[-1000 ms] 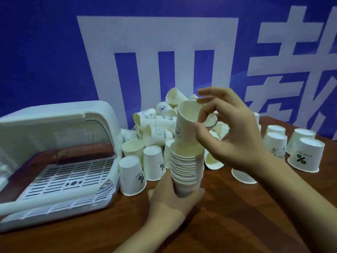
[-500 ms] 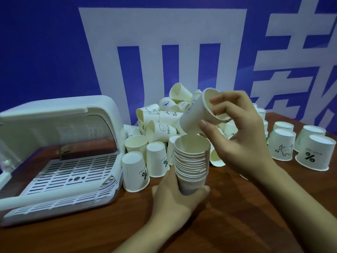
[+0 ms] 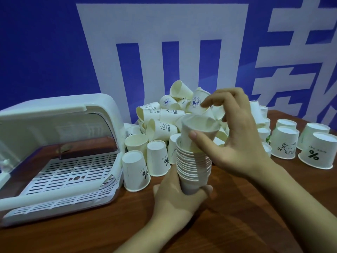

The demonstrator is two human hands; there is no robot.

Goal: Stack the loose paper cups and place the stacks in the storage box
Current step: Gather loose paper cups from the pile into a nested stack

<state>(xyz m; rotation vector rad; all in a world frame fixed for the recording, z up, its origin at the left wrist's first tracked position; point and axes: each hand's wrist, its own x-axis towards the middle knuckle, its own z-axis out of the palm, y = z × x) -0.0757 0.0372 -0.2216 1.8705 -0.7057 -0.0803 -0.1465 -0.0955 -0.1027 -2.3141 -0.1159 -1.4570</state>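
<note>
Left hand (image 3: 179, 196) curled round the base of the upright stack of nested cups (image 3: 193, 163), held just above the wooden table (image 3: 237, 216). Right hand (image 3: 235, 143) pinching the top cup (image 3: 197, 132) between thumb and fingers, cup partly seated in the stack's mouth. Behind, heap of loose cups (image 3: 164, 117); at left, white storage box (image 3: 60, 152), lid raised, slotted tray bare.

Two hands (image 3: 235, 143), one cup stack (image 3: 193, 161), one storage box (image 3: 60, 152), many loose cups (image 3: 164, 115).
</note>
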